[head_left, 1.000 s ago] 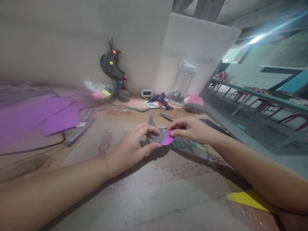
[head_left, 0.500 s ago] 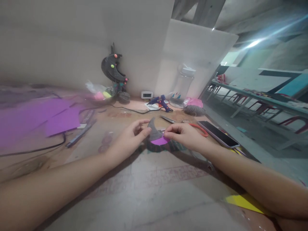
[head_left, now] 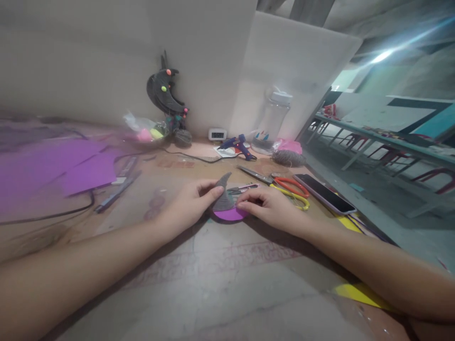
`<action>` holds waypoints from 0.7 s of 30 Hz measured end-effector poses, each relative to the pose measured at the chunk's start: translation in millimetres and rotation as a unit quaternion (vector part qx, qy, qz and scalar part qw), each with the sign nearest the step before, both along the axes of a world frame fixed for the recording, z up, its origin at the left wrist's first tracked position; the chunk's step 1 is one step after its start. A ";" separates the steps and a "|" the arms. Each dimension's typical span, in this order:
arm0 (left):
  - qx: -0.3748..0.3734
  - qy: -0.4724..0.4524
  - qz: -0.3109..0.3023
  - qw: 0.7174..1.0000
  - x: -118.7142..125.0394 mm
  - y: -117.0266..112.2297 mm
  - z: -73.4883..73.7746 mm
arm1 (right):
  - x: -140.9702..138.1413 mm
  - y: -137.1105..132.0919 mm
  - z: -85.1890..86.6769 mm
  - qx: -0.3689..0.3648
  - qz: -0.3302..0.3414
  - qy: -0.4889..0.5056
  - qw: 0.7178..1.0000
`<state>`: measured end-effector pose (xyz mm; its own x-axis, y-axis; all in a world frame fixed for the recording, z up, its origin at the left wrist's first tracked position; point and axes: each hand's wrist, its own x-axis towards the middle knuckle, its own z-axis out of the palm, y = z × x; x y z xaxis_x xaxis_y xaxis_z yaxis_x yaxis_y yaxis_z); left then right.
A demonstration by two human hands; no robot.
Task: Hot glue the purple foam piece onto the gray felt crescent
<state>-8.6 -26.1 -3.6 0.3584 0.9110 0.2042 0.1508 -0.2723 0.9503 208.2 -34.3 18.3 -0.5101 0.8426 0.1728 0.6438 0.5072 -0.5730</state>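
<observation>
My left hand (head_left: 202,196) is closed on a curved, pointed piece, a crescent (head_left: 224,201) with grey yarn wound over its upper part and bare purple card along its lower edge. Its tip points up between the hands. My right hand (head_left: 261,206) is closed too, its thumb and fingertips pinched at the crescent's right end, where grey meets purple. Whether a yarn strand is also between those fingers I cannot tell. Small thread snips (head_left: 243,188) lie just behind the crescent. Scissors with orange handles (head_left: 293,184) and yellow handles (head_left: 300,201) lie beyond my right hand.
A phone (head_left: 325,193) lies at the right table edge. Behind stand a blue glue gun (head_left: 237,144), a white clock (head_left: 217,134), a clear bottle (head_left: 275,121), grey yarn (head_left: 287,157) and a dark decorated crescent (head_left: 161,94). Purple sheets (head_left: 88,173) and a cutter-like tool (head_left: 115,194) are at left.
Both hands and the crescent have shifted slightly; my right fingertips have moved left and down along it. The snips and scissor handles show more fully. The whole view has tilted a little.
</observation>
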 end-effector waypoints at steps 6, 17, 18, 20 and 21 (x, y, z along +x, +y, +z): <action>-0.018 -0.002 -0.035 0.999 0.3 0.9 -0.4 | 2.2 2.5 -3.2 0.040 0.001 -0.002 0.999; -0.040 -0.026 -0.057 0.997 0.2 6.0 -4.7 | 3.4 6.2 -6.2 0.019 -0.036 0.030 0.999; -0.043 -0.025 -0.055 0.997 0.3 6.3 -4.7 | 4.2 8.2 -7.5 0.005 -0.045 0.036 0.998; -0.045 -0.027 -0.051 0.997 0.5 6.4 -4.4 | 6.1 13.1 -10.1 -0.016 -0.066 0.050 0.996; -0.043 -0.030 -0.046 0.998 0.7 6.1 -4.0 | 7.2 15.7 -11.2 -0.018 -0.076 0.064 0.995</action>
<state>-7.9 -20.0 -7.6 0.4310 0.8898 0.1496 0.0707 -0.1986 0.9775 215.4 -18.6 7.1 -0.3525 0.9151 0.1958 0.6324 0.3872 -0.6709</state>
